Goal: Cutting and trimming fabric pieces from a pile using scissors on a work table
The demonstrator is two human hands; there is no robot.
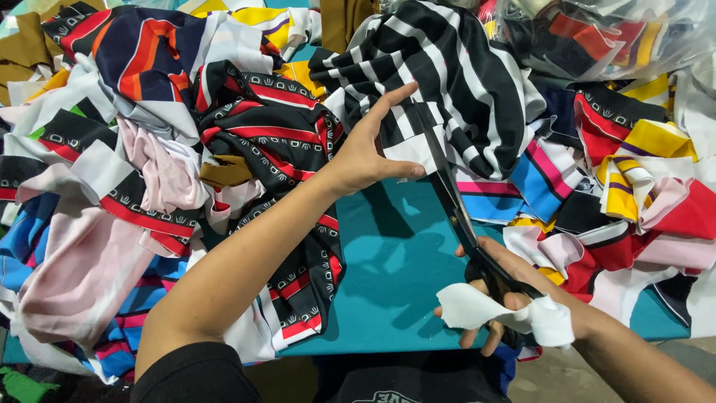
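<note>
My left hand pinches the lower edge of a black-and-white striped fabric piece, thumb under the white corner and fingers spread on top. My right hand grips large black scissors by the handles, with white cloth wrapped around the handle loops. The blades point up and away, and they reach into the striped fabric right beside my left thumb.
Heaps of coloured fabric offcuts cover the teal table: a red, black and white patterned pile on the left, pink pieces at the near left, yellow, red and blue scraps on the right. A clear plastic bag of scraps lies at top right.
</note>
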